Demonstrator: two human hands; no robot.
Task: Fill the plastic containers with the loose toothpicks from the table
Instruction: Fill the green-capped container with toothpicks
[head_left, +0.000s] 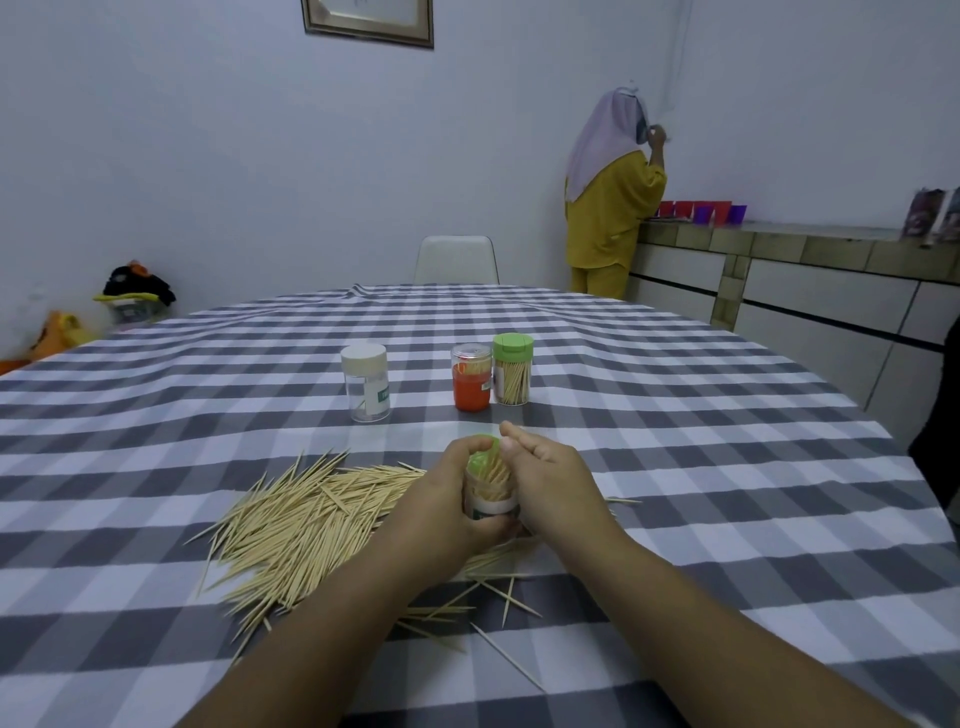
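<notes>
Presently the left hand (447, 499) grips a clear container (491, 491), green lid hinged open, packed with toothpicks and held just above the checked surface (727, 467). Right hand (550, 478) sits against its right side, fingers loosely bent at the mouth. Loose toothpicks (306, 525) lie heaped near left. Farther off stand a white-capped container (365, 382), an orange container (471, 378) and a green-capped container (512, 369).

Both hands, left hand (451, 499) and right hand (553, 480), grip a toothpick-filled green-lidded container (491, 486) above the loose toothpicks (311, 525) on the checked tablecloth (675, 467).
</notes>
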